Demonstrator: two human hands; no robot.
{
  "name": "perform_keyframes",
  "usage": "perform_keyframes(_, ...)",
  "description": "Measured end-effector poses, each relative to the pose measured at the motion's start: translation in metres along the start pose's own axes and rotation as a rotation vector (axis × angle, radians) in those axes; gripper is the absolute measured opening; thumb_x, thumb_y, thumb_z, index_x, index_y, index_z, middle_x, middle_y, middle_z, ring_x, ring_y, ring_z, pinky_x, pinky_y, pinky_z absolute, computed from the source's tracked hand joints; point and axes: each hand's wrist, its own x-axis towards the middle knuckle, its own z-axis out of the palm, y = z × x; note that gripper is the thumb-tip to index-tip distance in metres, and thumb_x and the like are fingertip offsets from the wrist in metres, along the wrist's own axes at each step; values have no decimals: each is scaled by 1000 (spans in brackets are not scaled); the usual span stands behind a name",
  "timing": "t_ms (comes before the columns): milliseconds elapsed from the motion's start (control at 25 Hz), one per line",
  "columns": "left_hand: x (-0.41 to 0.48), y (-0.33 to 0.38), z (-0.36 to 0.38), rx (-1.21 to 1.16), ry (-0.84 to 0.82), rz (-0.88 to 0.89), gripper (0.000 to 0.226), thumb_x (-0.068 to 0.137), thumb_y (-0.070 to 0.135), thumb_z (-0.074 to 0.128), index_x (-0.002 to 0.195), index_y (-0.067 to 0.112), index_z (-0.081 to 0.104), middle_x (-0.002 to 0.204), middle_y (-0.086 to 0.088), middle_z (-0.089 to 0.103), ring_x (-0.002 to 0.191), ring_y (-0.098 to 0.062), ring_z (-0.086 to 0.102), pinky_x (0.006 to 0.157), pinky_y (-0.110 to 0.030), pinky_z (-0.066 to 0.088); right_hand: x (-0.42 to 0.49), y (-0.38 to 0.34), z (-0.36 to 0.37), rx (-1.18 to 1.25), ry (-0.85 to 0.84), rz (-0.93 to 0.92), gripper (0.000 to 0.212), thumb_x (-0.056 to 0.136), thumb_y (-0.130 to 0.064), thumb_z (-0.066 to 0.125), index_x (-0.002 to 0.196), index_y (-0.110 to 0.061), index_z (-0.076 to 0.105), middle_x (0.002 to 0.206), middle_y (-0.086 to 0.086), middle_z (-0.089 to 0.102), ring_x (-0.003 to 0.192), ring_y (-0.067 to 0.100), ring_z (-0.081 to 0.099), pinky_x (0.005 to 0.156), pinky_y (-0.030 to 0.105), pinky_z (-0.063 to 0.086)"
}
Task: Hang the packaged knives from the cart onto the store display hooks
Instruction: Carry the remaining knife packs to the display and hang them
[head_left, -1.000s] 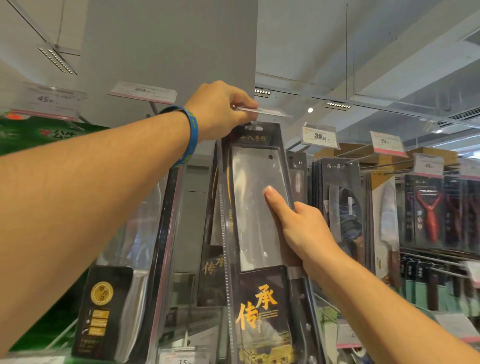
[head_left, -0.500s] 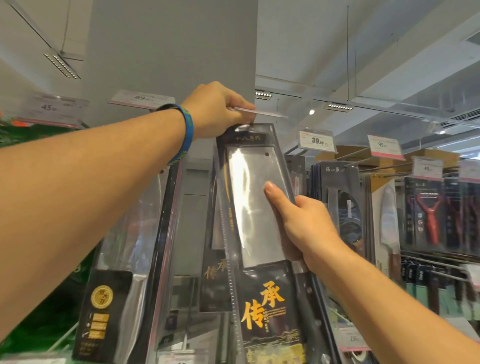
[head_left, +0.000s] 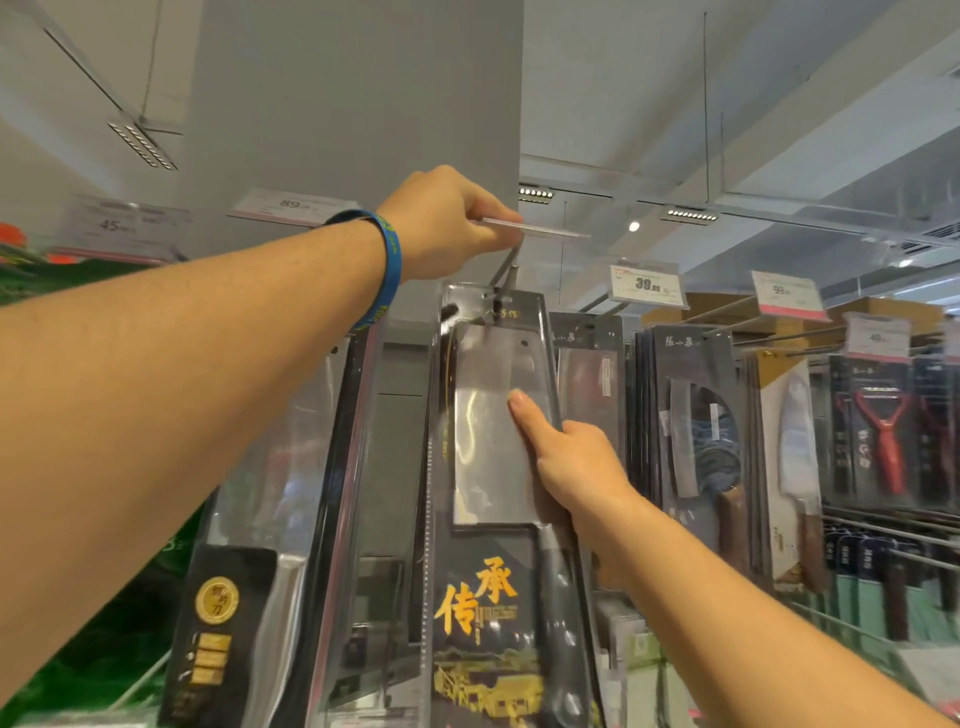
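Note:
A packaged cleaver in a clear blister on a black card with gold characters hangs upright in the centre, its top hole at the metal display hook. My right hand grips the package's right edge, thumb lying on the clear front. Above it, my left hand, with a blue wristband, pinches the clear price tag holder at the hook's tip and holds it lifted flat.
More packaged knives hang to the left and right. Red peelers hang at far right. Price tags sit on neighbouring hooks. A grey pillar rises behind the display.
The package has dropped lower, away from my left hand, so the hook and its bracket now show above its top. My left hand still holds the tag holder up.

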Motion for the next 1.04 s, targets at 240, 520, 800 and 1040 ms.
perform_keyframes(240, -4, -5, 6, 18, 13, 39, 32, 88, 39, 71, 119, 35, 70, 126, 20, 65, 111, 1, 59, 89, -10, 40, 27, 7, 18, -78, -70, 56, 106, 82, -86, 46, 153, -7, 42, 146, 12, 56, 125, 34, 58, 98, 42, 49)
perform_keyframes(520, -16, -11, 18, 117, 58, 133, 37, 93, 23, 66, 129, 32, 64, 142, 16, 53, 123, -3, 55, 92, 1, 32, 28, 21, 36, -61, -114, 34, 111, 79, -87, 36, 157, -8, 33, 157, 13, 44, 138, 35, 48, 112, 50, 42)
perform_keyframes(800, -75, -32, 66, 47, 237, 166, 54, 100, 37, 52, 151, 30, 36, 159, 9, 29, 113, -5, 59, 99, -26, 47, 8, 31, 35, -133, 221, -102, 67, 92, -66, 58, 139, -20, 46, 134, 2, 56, 118, 23, 52, 94, 43, 43)
perform_keyframes(1040, -125, -43, 90, -20, 283, 34, 47, 94, 42, 53, 141, 36, 48, 130, 18, 58, 105, -1, 60, 82, -25, 52, -13, 10, 40, 185, 57, -631, 10, 96, -38, 67, 103, -32, 64, 93, -16, 69, 85, 4, 65, 73, 24, 52)
